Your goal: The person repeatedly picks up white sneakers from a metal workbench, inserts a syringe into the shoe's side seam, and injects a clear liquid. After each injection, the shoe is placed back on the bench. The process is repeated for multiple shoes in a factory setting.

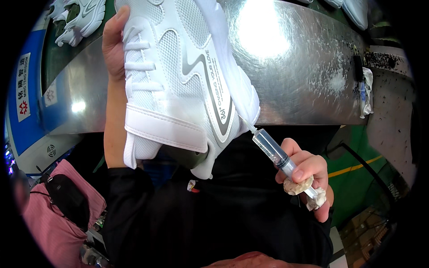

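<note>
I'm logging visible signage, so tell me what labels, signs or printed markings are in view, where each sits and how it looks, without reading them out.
Upright rectangular sign: far left on the blue panel, white with a red emblem and dark characters.
Small square sticker: right of that sign, pale with a faint emblem.
Printed strip on the white sneaker: along its grey side stripe, small dark lettering.
Small logo: on the black garment below the shoe, white with red.

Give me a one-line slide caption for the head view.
Left hand holds a white sneaker while the right hand touches a syringe tip to its sole edge.
</note>
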A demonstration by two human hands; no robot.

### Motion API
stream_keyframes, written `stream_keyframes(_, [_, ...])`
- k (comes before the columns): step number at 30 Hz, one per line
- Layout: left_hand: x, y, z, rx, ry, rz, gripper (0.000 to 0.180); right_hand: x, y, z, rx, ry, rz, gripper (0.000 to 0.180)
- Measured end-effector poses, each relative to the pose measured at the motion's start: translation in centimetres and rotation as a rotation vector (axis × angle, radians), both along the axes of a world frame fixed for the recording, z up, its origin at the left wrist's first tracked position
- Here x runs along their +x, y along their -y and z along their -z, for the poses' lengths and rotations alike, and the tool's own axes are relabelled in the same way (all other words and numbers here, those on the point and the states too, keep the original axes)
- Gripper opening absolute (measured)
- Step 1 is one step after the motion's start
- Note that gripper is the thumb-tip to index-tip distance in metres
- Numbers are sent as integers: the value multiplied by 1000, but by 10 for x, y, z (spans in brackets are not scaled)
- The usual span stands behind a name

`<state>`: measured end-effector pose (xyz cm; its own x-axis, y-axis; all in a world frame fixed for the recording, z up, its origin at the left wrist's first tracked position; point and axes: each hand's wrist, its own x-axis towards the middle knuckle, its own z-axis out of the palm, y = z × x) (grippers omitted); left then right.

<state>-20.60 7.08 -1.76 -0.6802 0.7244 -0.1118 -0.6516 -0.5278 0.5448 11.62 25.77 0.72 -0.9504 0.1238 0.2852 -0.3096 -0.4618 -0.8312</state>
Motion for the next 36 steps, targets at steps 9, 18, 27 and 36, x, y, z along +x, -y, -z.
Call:
stream_keyframes(9, [6,8,-7,-224,-18,49,55,9,-1,14,21,-24,6,82])
stream_keyframes(18, [32,65,-20,-609,-43,-130,54,-2,-7,18,210,-49,-38,80])
stream_keyframes(27, [77,141,-26,-704,-160,-181,48,-23,6,21,315,-102,55,76])
stream_keyframes(36, [154,168,-23,-605,8,-106,52,-25,16,25,402,-87,88,80])
